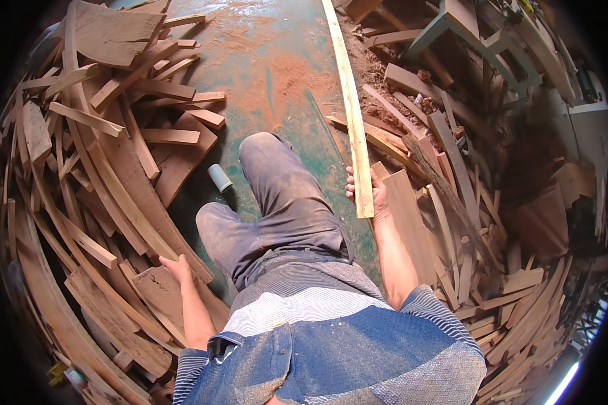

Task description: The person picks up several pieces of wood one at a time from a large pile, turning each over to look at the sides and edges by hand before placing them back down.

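Observation:
My right hand (pixel 378 196) is closed around the near end of a long, narrow, pale wooden strip (pixel 350 94). That strip reaches forward past the top of the picture, and the palm side of the grip is partly hidden behind it. On the left, my left hand (pixel 177 268) is closed at the edge of a long, slightly curved wooden strip (pixel 130 206) lying on the pile. Some of its fingers are hard to make out. Below this hand lies a wide, rough brown board (pixel 161 287).
Loose offcuts and boards (pixel 175 135) are heaped on my left, and more scrap wood (pixel 446 148) is piled on my right. Between them runs a green floor (pixel 250 88) dusted with sawdust. A small grey cylinder (pixel 219 177) lies beside my knee. Painted framework (pixel 500 54) stands far right.

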`<state>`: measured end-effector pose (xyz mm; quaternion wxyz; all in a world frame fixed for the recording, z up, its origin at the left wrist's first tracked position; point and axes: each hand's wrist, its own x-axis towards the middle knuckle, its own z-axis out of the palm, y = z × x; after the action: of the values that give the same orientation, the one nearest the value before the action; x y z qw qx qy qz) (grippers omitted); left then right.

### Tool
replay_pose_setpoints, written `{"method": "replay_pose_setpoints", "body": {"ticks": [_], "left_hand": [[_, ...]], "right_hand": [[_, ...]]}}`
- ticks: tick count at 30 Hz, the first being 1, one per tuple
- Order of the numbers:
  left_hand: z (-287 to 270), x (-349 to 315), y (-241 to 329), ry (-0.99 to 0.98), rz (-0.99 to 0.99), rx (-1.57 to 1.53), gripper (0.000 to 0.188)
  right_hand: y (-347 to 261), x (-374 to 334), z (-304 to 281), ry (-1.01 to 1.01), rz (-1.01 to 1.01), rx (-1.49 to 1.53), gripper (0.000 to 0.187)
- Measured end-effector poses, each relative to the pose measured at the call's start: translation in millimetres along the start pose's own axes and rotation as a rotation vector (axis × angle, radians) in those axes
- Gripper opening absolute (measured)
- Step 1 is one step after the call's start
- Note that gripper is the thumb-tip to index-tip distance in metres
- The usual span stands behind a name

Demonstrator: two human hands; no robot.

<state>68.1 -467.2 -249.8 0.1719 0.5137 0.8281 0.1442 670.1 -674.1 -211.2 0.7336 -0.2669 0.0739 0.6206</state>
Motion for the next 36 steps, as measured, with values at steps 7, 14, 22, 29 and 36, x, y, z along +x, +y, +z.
{"method": "replay_pose_setpoints", "body": {"ticks": [7, 14, 22, 29, 36], "left_hand": [[-4, 5, -4, -0.033, 0.000, 0.036, 0.092], [-8, 3, 7, -0.094, -0.039, 0.090, 0.097], [-7, 3, 10, -0.105, -0.077, 0.115, 0.099], [-1, 1, 5, -0.063, -0.062, 0.110, 0.098], [1, -2, 10, -0.025, -0.089, 0.164, 0.095]], "right_hand": [[2, -1, -15, -0.009, 0.010, -0.013, 0.064], [2, -3, -16, 0.011, -0.015, -0.063, 0.063], [6, -8, -10, 0.050, -0.049, 0.053, 0.058], [13, -4, -19, -0.004, -0.020, 0.162, 0.056], [18, -3, -20, -0.068, -0.004, 0.261, 0.046]]}}
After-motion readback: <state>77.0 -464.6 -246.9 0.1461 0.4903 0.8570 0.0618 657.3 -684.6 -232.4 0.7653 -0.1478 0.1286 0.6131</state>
